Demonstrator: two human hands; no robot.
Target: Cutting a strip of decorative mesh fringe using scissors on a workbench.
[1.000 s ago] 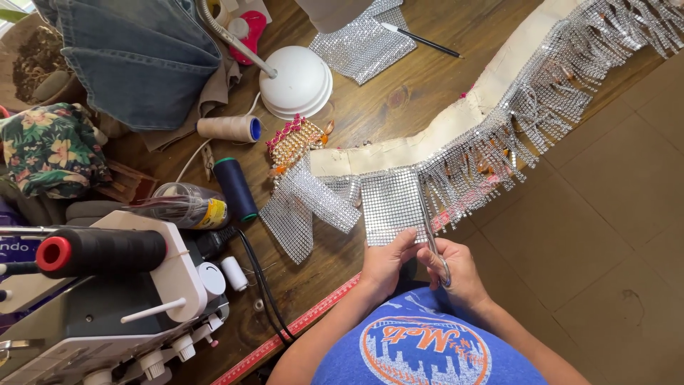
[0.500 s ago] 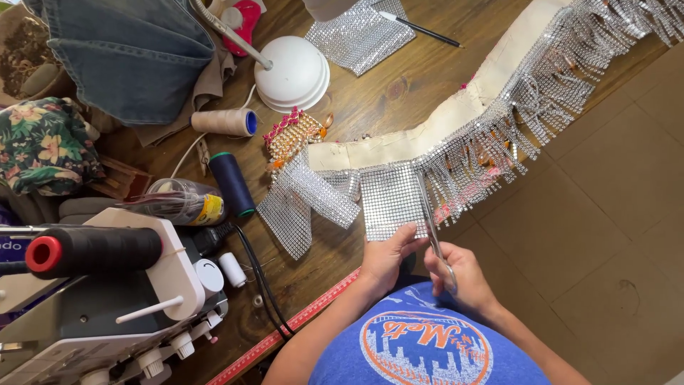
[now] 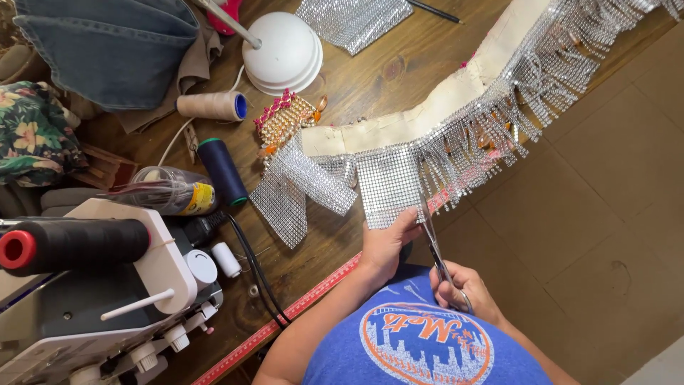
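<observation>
A long cream band (image 3: 456, 93) edged with silver rhinestone mesh and fringe (image 3: 499, 135) runs across the wooden table and hangs over its edge. My left hand (image 3: 388, 242) pinches the lower edge of a solid silver mesh panel (image 3: 388, 185). My right hand (image 3: 463, 289) grips the handles of metal scissors (image 3: 433, 246), whose blades point up along the panel's right side, beside the fringe strands.
A sewing machine (image 3: 107, 285) with a black thread cone sits at the left. Thread spools (image 3: 221, 167), a plastic bottle (image 3: 167, 189), a white domed stand (image 3: 285, 50), denim (image 3: 107, 50) and loose mesh pieces (image 3: 285, 196) crowd the table. Brown floor lies at the right.
The view has shifted slightly. My hands and the scissors stay at the mesh panel's lower right edge, with the blades reaching a little higher along it.
</observation>
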